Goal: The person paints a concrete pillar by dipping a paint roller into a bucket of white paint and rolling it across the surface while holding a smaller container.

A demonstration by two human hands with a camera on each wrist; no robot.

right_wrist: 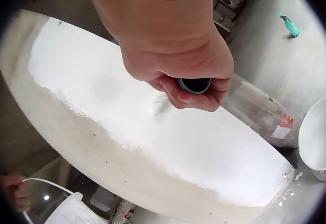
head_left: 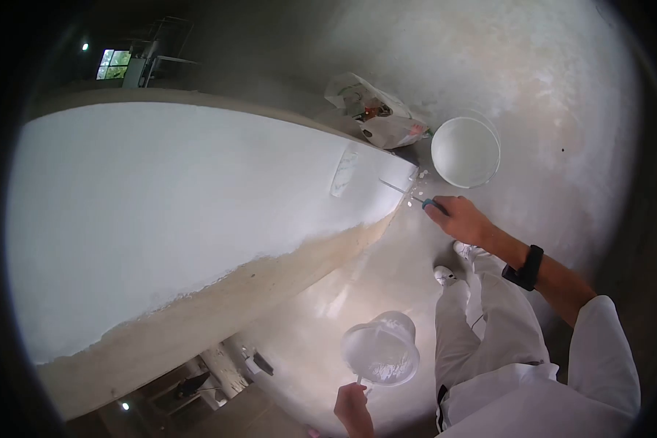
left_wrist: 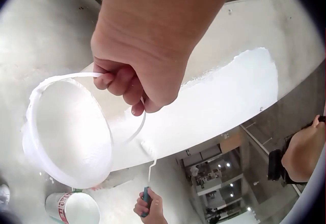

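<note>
My right hand (head_left: 460,220) grips the teal handle (right_wrist: 194,84) of a paint roller. Its white sleeve (head_left: 344,172) lies against a long pale surface (head_left: 160,204), within the part coated in white paint. Along one side of that surface runs a bare beige strip (head_left: 285,274) with a ragged paint edge. With curled fingers, my left hand (left_wrist: 135,78) holds a white bucket (head_left: 365,343) by its thin handle (left_wrist: 76,75). The bucket hangs tilted over the floor, with white paint on its inside.
A larger white bucket (head_left: 466,150) stands on the floor near the surface's end, beside a plastic bag (head_left: 387,120) of items. White drips (head_left: 410,204) spot the floor there. A green bottle (right_wrist: 290,26) stands farther off. My shoes (head_left: 445,275) are close to the surface's end.
</note>
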